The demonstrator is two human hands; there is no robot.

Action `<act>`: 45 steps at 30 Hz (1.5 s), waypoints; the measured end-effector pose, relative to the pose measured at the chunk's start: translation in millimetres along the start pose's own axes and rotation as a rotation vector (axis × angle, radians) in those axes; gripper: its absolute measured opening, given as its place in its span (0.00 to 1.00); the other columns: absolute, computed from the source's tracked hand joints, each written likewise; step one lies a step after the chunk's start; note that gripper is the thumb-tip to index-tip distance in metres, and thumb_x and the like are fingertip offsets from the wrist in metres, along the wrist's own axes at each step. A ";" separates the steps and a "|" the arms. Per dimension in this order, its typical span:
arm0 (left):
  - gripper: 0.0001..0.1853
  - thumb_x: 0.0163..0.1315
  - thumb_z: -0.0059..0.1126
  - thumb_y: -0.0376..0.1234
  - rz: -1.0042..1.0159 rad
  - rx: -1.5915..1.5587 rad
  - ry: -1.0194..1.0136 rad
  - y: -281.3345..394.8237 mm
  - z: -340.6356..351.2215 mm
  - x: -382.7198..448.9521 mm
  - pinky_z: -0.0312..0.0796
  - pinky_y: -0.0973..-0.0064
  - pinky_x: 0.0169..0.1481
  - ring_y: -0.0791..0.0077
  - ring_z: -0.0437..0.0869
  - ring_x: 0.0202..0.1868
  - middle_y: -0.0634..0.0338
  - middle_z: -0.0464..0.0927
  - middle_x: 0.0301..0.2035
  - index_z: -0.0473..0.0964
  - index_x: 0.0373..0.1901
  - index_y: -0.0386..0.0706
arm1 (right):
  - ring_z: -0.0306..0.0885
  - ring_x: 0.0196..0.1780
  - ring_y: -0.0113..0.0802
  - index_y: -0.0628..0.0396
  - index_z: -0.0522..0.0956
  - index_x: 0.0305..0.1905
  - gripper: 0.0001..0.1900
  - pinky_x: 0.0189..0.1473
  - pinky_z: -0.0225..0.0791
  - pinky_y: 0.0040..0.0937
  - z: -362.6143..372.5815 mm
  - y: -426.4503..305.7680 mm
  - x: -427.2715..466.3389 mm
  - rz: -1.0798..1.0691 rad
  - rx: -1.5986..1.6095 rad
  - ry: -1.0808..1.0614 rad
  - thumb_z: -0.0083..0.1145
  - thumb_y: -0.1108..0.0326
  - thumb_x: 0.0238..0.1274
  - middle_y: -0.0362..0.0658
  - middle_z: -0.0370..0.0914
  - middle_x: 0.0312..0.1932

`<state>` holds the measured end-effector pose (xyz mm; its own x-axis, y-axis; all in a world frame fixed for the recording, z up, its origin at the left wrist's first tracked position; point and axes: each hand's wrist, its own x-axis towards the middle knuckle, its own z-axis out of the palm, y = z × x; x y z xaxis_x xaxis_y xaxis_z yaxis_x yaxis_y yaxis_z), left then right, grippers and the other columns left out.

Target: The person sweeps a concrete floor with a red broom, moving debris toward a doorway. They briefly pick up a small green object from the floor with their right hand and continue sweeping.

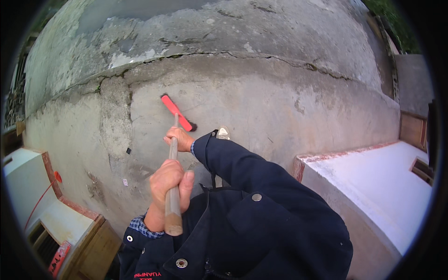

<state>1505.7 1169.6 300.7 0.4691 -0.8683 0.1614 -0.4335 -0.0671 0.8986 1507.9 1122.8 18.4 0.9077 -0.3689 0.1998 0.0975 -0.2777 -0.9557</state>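
Both of my hands grip the wooden handle of a broom. My left hand (169, 183) wraps the handle (173, 206) near its blunt top end, close to my jacket. Farther down the shaft, my right hand (180, 138) closes around it just above the head. The red broom head (178, 115) lies slanted on the concrete floor (245, 105), with dark bristles showing at both ends. Left of the handle, a small black scrap (128, 151) and a small pale printed scrap (125, 182) lie on the ground. One light shoe (223, 133) shows beyond my right sleeve.
A mossy crack (273, 57) crosses the concrete ahead. At the right juts a white wall (371, 178) with a reddish base. On the left are another white wall (70, 217), an orange-red object (57, 176) with a thin red line, and a wooden panel (94, 245).
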 end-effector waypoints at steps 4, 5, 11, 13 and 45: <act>0.18 0.51 0.64 0.24 0.099 0.085 0.002 24.5 -1.0 7.9 0.66 0.67 0.28 0.58 0.68 0.16 0.56 0.64 0.13 0.63 0.12 0.39 | 0.71 0.29 0.55 0.59 0.70 0.17 0.15 0.38 0.68 0.47 4.0 -34.6 29.1 -0.090 0.116 -0.054 0.57 0.67 0.56 0.51 0.72 0.19; 0.19 0.50 0.65 0.24 0.131 0.059 -0.004 25.9 -4.0 11.6 0.66 0.67 0.28 0.58 0.68 0.16 0.56 0.64 0.13 0.62 0.12 0.39 | 0.71 0.29 0.55 0.59 0.70 0.17 0.15 0.37 0.68 0.46 -4.9 -36.3 34.5 -0.116 0.114 -0.049 0.57 0.68 0.56 0.51 0.72 0.19; 0.15 0.47 0.66 0.21 0.185 -0.237 0.113 13.5 -12.6 10.7 0.72 0.63 0.36 0.58 0.70 0.20 0.55 0.66 0.16 0.66 0.15 0.37 | 0.71 0.29 0.52 0.58 0.71 0.17 0.13 0.35 0.66 0.47 -97.9 -21.5 33.8 -0.041 -0.277 0.016 0.62 0.71 0.51 0.50 0.71 0.19; 0.13 0.55 0.58 0.20 0.190 -0.379 0.289 -19.8 -2.9 9.2 0.73 0.62 0.42 0.64 0.74 0.23 0.56 0.70 0.19 0.66 0.17 0.36 | 0.72 0.31 0.53 0.57 0.73 0.19 0.12 0.36 0.68 0.46 -133.7 2.0 33.6 0.028 -0.454 -0.035 0.66 0.68 0.48 0.50 0.73 0.20; 0.15 0.59 0.58 0.26 0.133 -0.122 0.538 -124.6 -312.8 -2.6 0.72 0.63 0.34 0.64 0.71 0.18 0.58 0.66 0.15 0.64 0.17 0.37 | 0.74 0.32 0.53 0.58 0.71 0.18 0.14 0.36 0.69 0.47 183.1 -75.9 288.2 -0.145 -0.189 -0.577 0.61 0.67 0.55 0.50 0.73 0.20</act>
<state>1799.1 1334.0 315.9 0.7563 -0.4906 0.4328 -0.4387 0.1104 0.8918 1836.8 1200.0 108.9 0.9700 0.2082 0.1257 0.2106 -0.4607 -0.8622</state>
